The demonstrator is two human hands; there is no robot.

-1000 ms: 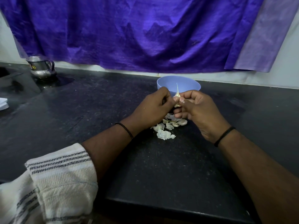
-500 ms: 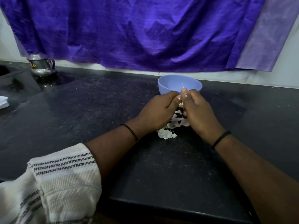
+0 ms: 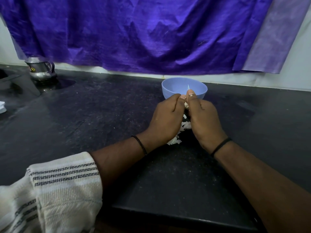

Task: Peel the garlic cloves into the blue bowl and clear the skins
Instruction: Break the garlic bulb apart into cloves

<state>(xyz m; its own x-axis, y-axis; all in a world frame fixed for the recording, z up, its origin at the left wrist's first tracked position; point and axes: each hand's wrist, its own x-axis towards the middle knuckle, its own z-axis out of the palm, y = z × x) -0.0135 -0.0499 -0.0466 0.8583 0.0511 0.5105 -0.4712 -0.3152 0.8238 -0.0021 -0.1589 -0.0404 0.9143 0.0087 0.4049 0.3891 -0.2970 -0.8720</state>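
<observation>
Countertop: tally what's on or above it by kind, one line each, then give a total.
Blue bowl: 1
Steel jug: 1
Garlic clove, pinched between left hand and right hand: 1
Pile of garlic skins (pieces partly hidden, not countable): 1
White object at the left edge: 1
Hands: 2
Total: 7

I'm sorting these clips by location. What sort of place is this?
Most likely a home kitchen: a dark stone countertop, a steel jug at the back left, and both hands peeling a garlic clove near a blue bowl.
</observation>
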